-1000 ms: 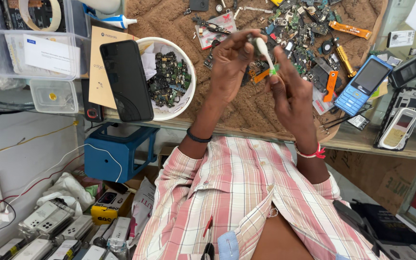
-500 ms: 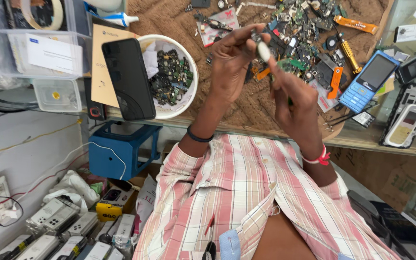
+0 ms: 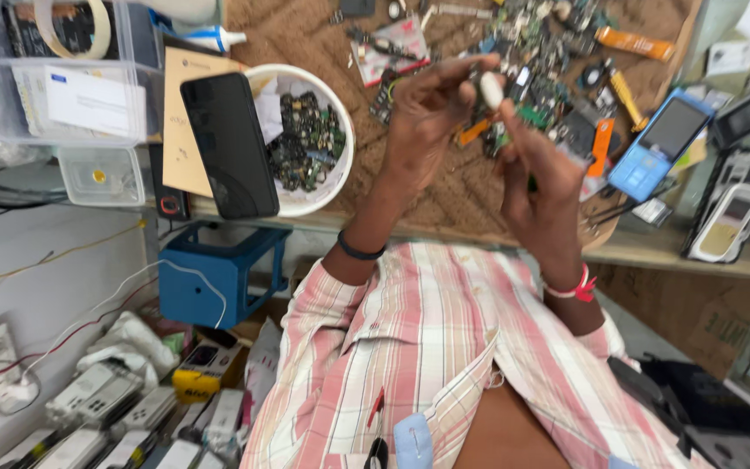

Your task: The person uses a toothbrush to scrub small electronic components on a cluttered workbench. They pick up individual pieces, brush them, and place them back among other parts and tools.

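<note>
Both hands are raised together over a brown work mat. My left hand, with a dark band at the wrist, pinches the top of a small white-capped tool. My right hand, with a pink band at the wrist, closes on the same tool from below, and its fingertips meet the white cap. The tool's lower part is hidden in my right fist. Behind the hands lies a heap of phone parts.
A white bowl of small circuit boards stands left of the hands, with a black smartphone leaning on it. A blue phone and a white phone lie to the right. Clear plastic boxes, a blue stool and several old handsets are to the left and below.
The hands stay pinched on the white-capped tool and have drifted slightly right in the view. My right fingers have closed up nearer the cap.
</note>
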